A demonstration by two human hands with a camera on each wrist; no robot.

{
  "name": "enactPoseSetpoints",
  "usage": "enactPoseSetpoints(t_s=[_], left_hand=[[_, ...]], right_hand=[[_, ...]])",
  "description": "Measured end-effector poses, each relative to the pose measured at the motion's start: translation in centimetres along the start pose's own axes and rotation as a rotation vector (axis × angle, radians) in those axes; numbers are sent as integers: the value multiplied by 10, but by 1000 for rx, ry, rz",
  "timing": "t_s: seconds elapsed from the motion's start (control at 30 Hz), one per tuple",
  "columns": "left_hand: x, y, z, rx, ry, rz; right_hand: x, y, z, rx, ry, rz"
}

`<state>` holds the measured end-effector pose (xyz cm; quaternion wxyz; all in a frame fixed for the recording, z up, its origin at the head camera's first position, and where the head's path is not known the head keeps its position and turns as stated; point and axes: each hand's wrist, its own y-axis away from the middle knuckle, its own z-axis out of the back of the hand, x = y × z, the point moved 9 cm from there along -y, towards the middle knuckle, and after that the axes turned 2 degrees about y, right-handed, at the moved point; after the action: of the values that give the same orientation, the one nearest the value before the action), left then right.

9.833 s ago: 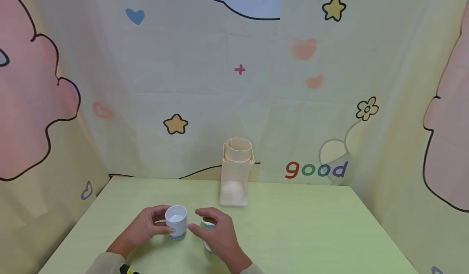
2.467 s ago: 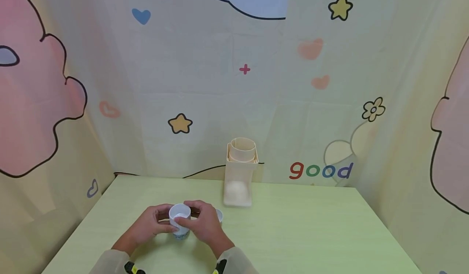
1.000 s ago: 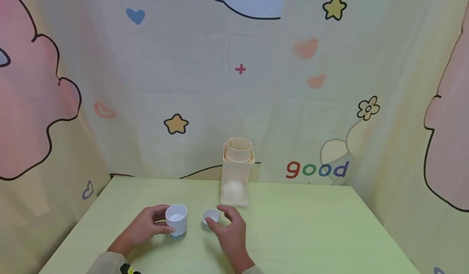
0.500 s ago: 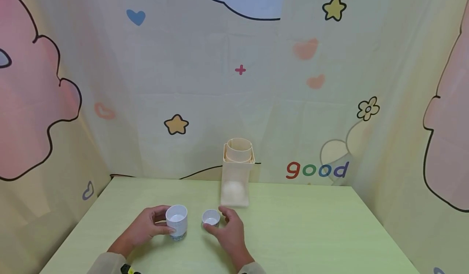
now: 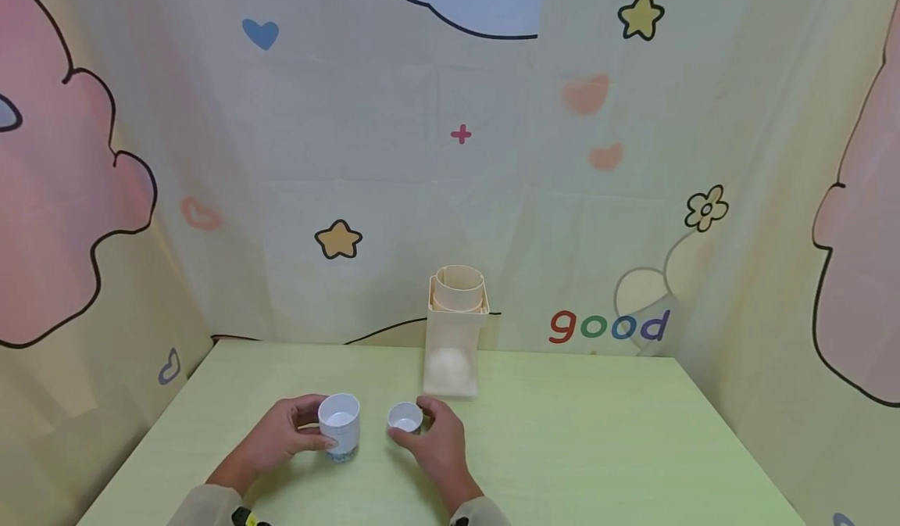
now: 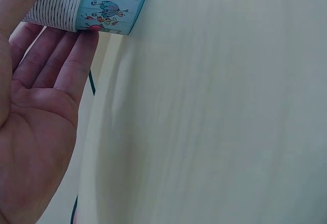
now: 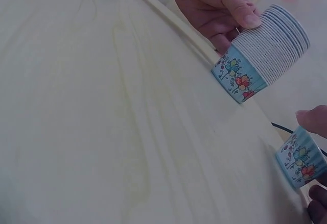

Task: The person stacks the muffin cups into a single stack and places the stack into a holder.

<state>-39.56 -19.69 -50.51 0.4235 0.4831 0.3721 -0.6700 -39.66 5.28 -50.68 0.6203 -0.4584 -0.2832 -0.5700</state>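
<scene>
My left hand (image 5: 287, 432) holds an upright nested stack of paper cups (image 5: 341, 432), thumb on the near side and fingers round the back. In the right wrist view the stack (image 7: 271, 45) shows many white rims above a light blue, flower-printed bottom cup. To the right, a low paper cup (image 5: 405, 416) of the same print stands on the table, apart from the stack. My right hand (image 5: 441, 440) pinches it between thumb and fingers. In the left wrist view the stack (image 6: 102, 4) lies against my left fingers; its top is cut off.
A cream-coloured holder (image 5: 450, 354) with a round tube at its top stands at the back middle of the light green table (image 5: 598, 432). Behind it hangs a printed cloth backdrop (image 5: 394, 119), with cloth on both sides too.
Earlier, my right hand was at the stack's top beside my left hand. It has since moved right to the single cup, and its thumb has shifted from the cup's mouth to its near side.
</scene>
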Motion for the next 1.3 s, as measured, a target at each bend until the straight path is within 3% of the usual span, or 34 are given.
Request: enactPoseSetpoints(t_s=[0.63,1.3], left_hand=[[1,0,0,12,12,-4],[2,-1,1,16,13,-18]], right_hand=[[3,1,1,-28,38,23],[3,0,1,7,53,16]])
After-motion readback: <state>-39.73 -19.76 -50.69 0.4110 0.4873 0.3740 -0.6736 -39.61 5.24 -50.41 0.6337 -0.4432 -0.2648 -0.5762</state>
